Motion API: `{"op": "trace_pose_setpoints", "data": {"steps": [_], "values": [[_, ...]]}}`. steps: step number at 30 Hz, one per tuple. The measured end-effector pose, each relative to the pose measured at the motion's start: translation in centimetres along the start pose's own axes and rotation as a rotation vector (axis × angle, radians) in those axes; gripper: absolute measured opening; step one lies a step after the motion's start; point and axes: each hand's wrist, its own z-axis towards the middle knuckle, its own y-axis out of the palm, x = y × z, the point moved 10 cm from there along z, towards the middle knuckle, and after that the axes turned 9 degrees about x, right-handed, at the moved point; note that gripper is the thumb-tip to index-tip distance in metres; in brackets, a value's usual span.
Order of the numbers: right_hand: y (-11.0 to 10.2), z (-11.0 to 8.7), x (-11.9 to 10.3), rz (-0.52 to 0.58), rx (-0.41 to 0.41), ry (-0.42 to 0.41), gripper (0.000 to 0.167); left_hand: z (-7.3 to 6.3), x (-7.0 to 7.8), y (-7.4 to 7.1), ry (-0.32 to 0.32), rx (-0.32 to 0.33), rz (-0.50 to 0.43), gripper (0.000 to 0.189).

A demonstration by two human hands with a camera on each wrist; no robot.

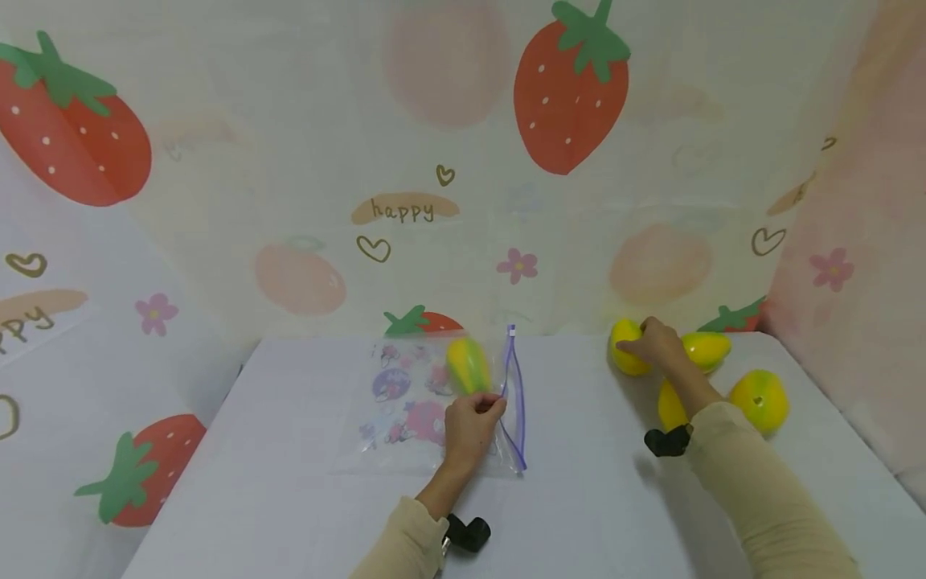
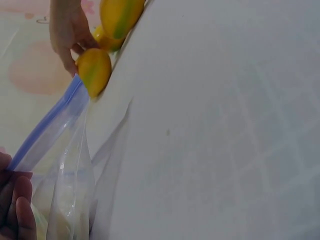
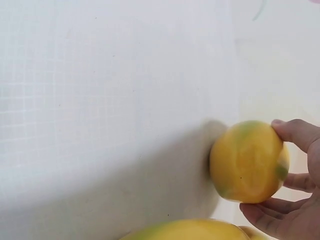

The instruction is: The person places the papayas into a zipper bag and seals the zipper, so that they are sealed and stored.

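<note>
A clear zip bag [image 1: 369, 446] with pink and purple prints and a purple zip edge [image 2: 47, 120] lies on the table. Inside it is one yellow papaya-like fruit [image 1: 469, 364] with green streaks. My left hand [image 1: 472, 430] pinches the bag near its mouth, which stands partly apart on the right side. Toward the back right, my right hand [image 1: 657, 347] grips another yellow papaya-like fruit [image 3: 249, 162], thumb on one side and fingers on the other. That fruit is at the table's far edge; I cannot tell whether it touches the table.
Around my right forearm lie more yellow-green fruits: one behind it [image 1: 707, 351], one partly hidden by it [image 1: 671, 406], and one to its right [image 1: 760, 400]. The white table [image 1: 289, 515] meets a strawberry-printed backdrop [image 1: 448, 289] at the back.
</note>
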Motion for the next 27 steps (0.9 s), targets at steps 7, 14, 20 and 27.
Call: {"op": "trace_pose_setpoints", "data": {"steps": [7,14,20,27], "values": [[0.42,-0.07,0.17,0.022,0.012,0.009,0.073,-0.15,-0.02,-0.09,0.003,0.005,0.001,0.012],[0.5,0.22,0.17,0.027,0.015,0.025,0.072,0.13,0.28,-0.15,0.01,0.007,0.003,0.013],[0.36,0.37,0.06,0.02,0.024,0.018,0.071,0.11,0.17,-0.11,0.011,0.011,0.014,0.012],[0.28,0.09,0.27,0.047,0.011,0.049,0.072,0.03,0.11,-0.08,0.004,0.006,0.0,0.012]]}}
